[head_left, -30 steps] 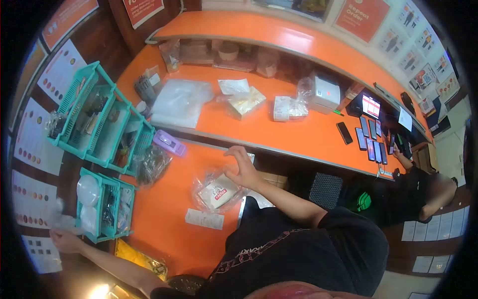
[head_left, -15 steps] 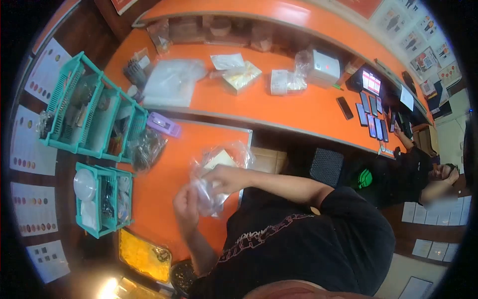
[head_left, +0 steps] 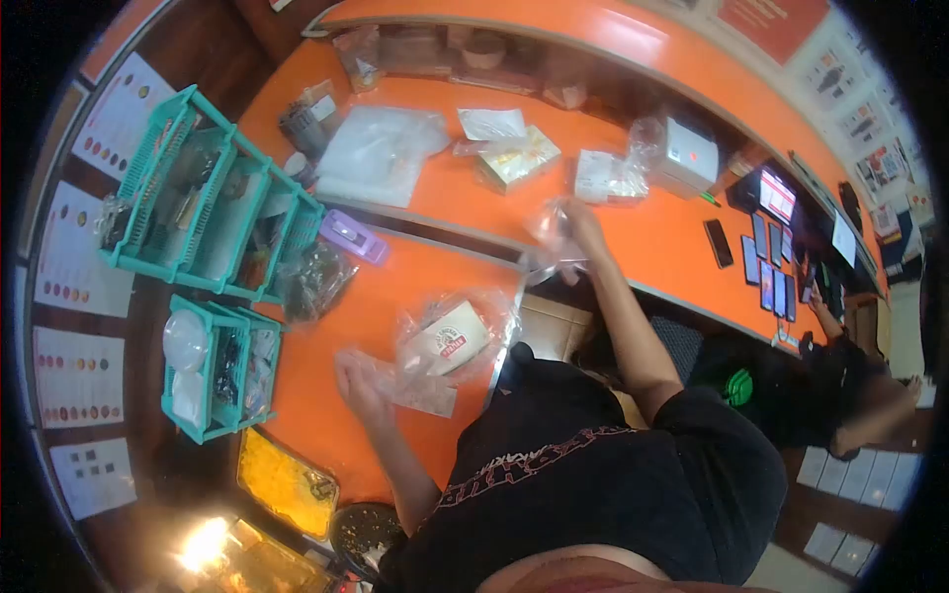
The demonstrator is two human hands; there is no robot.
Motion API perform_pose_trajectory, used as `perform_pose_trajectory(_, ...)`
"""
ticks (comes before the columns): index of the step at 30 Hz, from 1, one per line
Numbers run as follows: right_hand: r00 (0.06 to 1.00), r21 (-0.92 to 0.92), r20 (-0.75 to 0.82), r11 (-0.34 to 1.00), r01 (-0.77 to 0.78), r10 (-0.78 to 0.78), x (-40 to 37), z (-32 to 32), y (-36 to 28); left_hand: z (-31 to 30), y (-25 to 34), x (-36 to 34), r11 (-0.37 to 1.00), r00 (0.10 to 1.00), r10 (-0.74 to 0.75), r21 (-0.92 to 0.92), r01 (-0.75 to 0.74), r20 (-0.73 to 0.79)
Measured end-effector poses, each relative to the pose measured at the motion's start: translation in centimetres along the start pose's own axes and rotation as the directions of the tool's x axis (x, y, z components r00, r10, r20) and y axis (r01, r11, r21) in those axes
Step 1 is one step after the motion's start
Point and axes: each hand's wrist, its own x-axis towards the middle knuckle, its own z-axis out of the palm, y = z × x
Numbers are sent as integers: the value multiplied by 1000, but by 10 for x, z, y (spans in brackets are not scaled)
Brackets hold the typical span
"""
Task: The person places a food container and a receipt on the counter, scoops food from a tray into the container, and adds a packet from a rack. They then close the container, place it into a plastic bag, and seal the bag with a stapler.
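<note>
On the orange counter lies a clear plastic bag (head_left: pixel 410 341) around a cream box with a red and dark printed logo (head_left: pixel 455 337). My left hand (head_left: pixel 362 387) is at the near left side of this bag, closed on its loose edge. A printed paper slip (head_left: pixel 427 397) sits beside that hand, partly under plastic. Away to the right, my right hand (head_left: pixel 583 232) is raised over the counter's metal edge, with crumpled clear plastic (head_left: pixel 550 235) in its grasp; motion blurs its fingers.
Green basket racks (head_left: pixel 213 212) stand at left, near a purple stapler-like device (head_left: pixel 353 237). Plastic sheets (head_left: pixel 381 153), a tissue box (head_left: pixel 519 158), a white printer (head_left: pixel 687 156) and several phones (head_left: pixel 766 252) line the upper counter. Another person (head_left: pixel 850 366) is at right.
My hands were together over the bagged box; now they are apart. The right has swung up and right with clear plastic, the left slightly left. The box's logo now shows.
</note>
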Motion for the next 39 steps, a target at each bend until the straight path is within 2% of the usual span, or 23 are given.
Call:
perform_pose_trajectory(2,978,-266,29,942,207,-206,40,1,-36,-14,5,-2,996,999,23,81,-27,48)
perform_pose_trajectory(3,925,-565,-16,766,306,-381,72,12,-34,-24,-6,-6,999,1000,6,37,-7,23)
perform_pose_trajectory(4,856,-715,-32,610,341,-515,97,27,-33,-27,-11,-6,1000,1000,-16,-3,16,9)
perform_pose_trajectory(5,769,-845,-47,435,310,-638,122,43,-32,-17,-3,-9,999,997,-35,1,35,-65)
perform_pose_trajectory(7,815,-899,-28,371,233,-579,161,61,-27,19,18,-29,997,975,-78,2,80,-210)
perform_pose_trajectory(9,970,-926,42,354,127,-240,207,65,-3,28,22,-43,988,972,-149,13,154,-180)
perform_pose_trajectory(12,814,-717,-59,592,368,-578,249,32,27,38,31,-55,978,955,-202,3,207,-216)
perform_pose_trajectory(13,816,-416,-91,766,490,-571,249,25,26,39,32,-59,976,944,-215,-11,219,-252)
perform_pose_trajectory(14,826,-59,-112,833,549,-552,246,16,20,36,30,-61,973,941,-231,-30,231,-247)
perform_pose_trajectory(16,942,196,-196,930,310,-273,245,-24,7,29,22,-59,966,936,-257,-74,246,-239)
perform_pose_trajectory(18,964,594,-148,760,266,-221,212,-21,-56,16,8,-54,968,936,-249,-80,236,-249)
perform_pose_trajectory(20,965,737,-132,629,247,-225,213,-40,-101,14,4,-46,968,936,-247,-100,228,-250)
perform_pose_trajectory(25,917,734,-181,572,366,-354,236,-90,-185,47,24,-29,970,942,-237,-103,218,-239)
perform_pose_trajectory(29,867,667,-218,580,467,-448,260,-124,-246,51,5,-19,972,953,-224,-111,205,-202)
perform_pose_trajectory(34,818,543,-224,628,557,-530,298,-161,-307,58,-7,-17,955,934,-285,-146,258,-213)
perform_pose_trajectory(39,837,354,-122,764,539,-534,346,-184,-336,85,11,-18,958,924,-276,-160,240,-264)
